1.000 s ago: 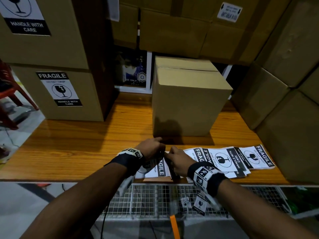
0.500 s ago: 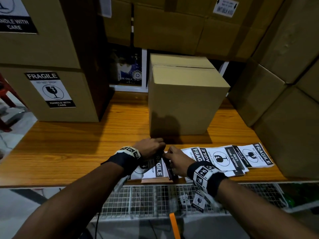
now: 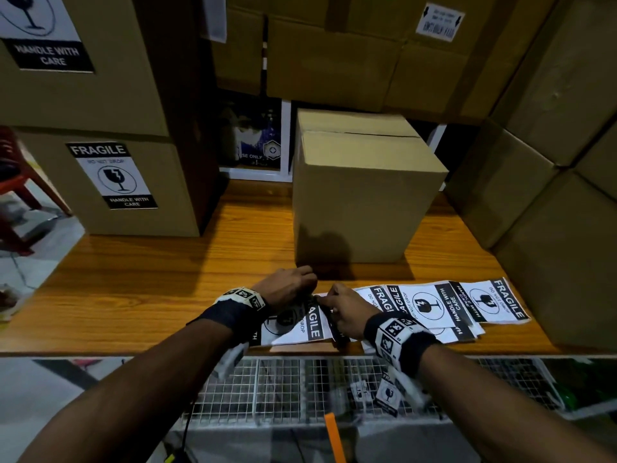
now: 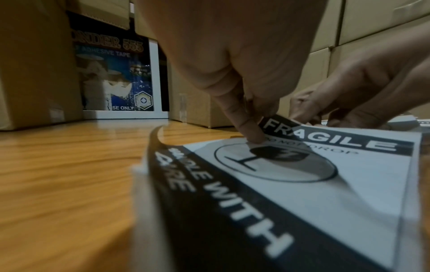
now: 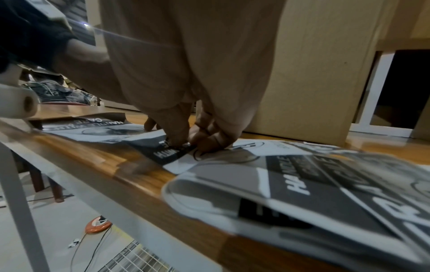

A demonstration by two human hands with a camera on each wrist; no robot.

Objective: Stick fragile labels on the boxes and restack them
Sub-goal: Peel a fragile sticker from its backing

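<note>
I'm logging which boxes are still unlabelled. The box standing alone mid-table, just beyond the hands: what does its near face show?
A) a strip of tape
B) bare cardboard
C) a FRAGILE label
B: the box shows plain cardboard on its near face, shadow only.

Wooden desk [image 3: 140,289] with orange-brown grain, dimly lit. Below its near edge, a white wire-mesh shelf [image 3: 287,382]. Beyond the left edge, pale grey floor [image 3: 20,269] and a red chair [image 3: 13,182]. A white frame [image 3: 285,142] stands behind the far edge.
</note>
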